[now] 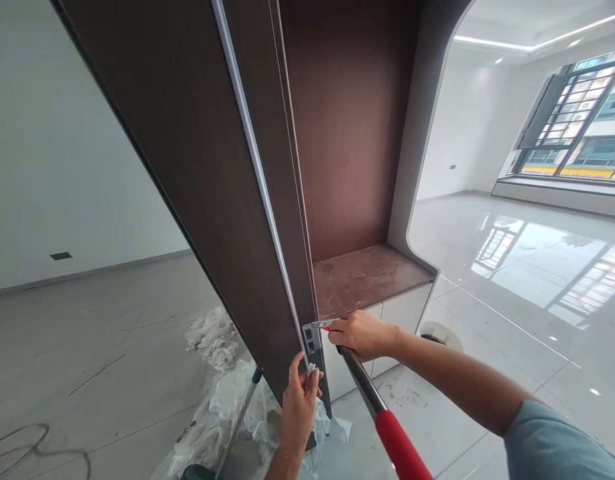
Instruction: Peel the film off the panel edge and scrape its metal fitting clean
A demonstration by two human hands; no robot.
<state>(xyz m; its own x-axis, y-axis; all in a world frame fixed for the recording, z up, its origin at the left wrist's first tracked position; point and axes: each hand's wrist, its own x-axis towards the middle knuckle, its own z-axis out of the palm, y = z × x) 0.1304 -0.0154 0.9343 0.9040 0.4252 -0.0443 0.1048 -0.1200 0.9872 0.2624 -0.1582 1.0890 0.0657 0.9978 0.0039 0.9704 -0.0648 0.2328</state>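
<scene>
Nearest the camera, lower right of frame: a grey sleeve [552, 447] and the forearm leading up-left to the right hand [363, 333]. Just left of it, a long tool with red grip [400, 443] and dark metal shaft runs from bottom centre up under the right hand. Right hand is closed, fingers pinched on a small tool with a red part [321, 325] whose metal tip points left at the metal latch plate [311, 339] set in the edge of the dark brown door panel [197, 167]. Whether this hand also grips the shaft, cannot tell.

Left hand [298, 405], bottom centre, fingers curled around the door edge just below the plate, pinching a scrap of white film [312, 368].

Right of the door edge: brown niche shelf [367, 277] above white cabinet fronts [404, 313]. Crumpled plastic wrap [222, 373] on the floor, lower left. Glossy tiled floor [527, 280] at right, window [572, 120] upper right.
</scene>
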